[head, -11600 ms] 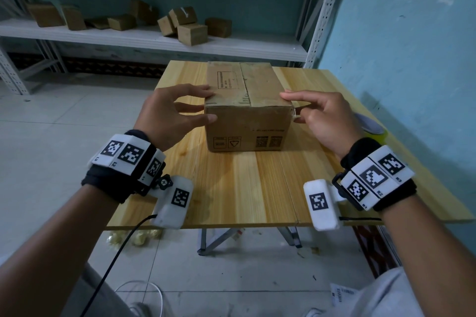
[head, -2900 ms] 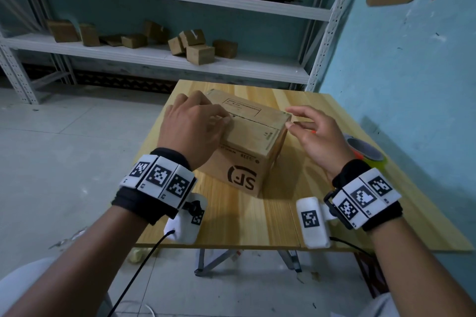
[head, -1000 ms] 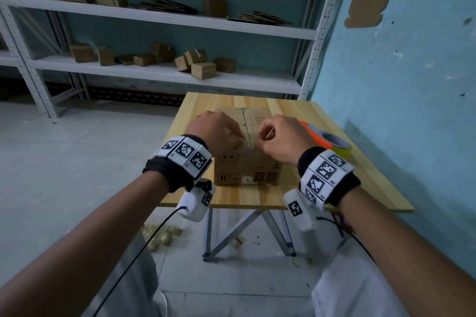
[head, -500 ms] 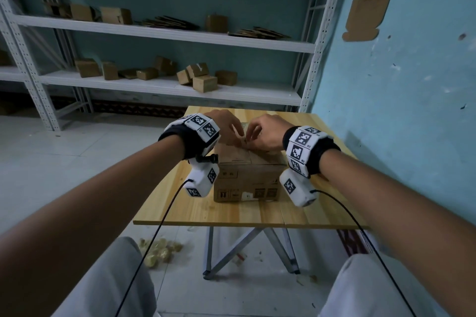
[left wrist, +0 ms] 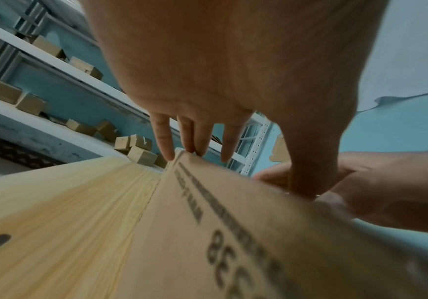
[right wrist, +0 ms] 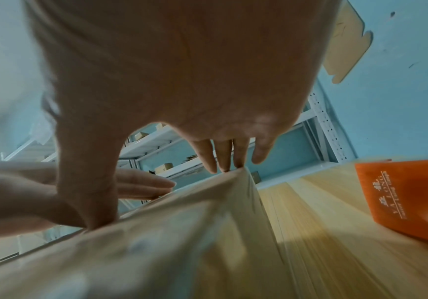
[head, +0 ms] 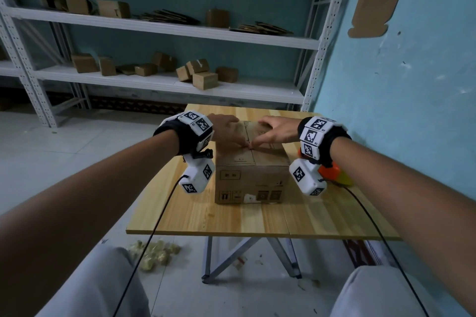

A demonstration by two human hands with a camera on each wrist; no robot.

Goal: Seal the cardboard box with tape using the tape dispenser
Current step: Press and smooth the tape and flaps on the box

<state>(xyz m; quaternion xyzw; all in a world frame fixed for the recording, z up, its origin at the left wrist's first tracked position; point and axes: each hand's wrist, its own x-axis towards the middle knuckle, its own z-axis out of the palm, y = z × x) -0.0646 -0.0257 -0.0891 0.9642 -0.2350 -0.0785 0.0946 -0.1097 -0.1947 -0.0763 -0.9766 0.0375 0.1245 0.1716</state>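
Observation:
A brown cardboard box (head: 251, 175) stands in the middle of the wooden table (head: 231, 216) with its top flaps folded down. My left hand (head: 228, 130) lies flat on the left flap and my right hand (head: 277, 130) on the right flap. Both thumbs press down at the centre seam. In the left wrist view the fingers (left wrist: 164, 139) reach straight to the far edge of the box (left wrist: 233, 232). In the right wrist view the fingers (right wrist: 223, 155) do the same over the box (right wrist: 156, 242). The orange tape dispenser (head: 332, 172) (right wrist: 407, 198) lies on the table right of the box, untouched.
White metal shelves (head: 167, 85) with several small cardboard boxes stand behind the table. A blue wall (head: 399, 110) runs close along the table's right side. Crumpled packing scraps (head: 154, 255) lie on the floor below the table's front left corner.
Both hands were curled together over the seam; now their fingers are spread flat on the flaps, thumbs at the seam. The box has not moved.

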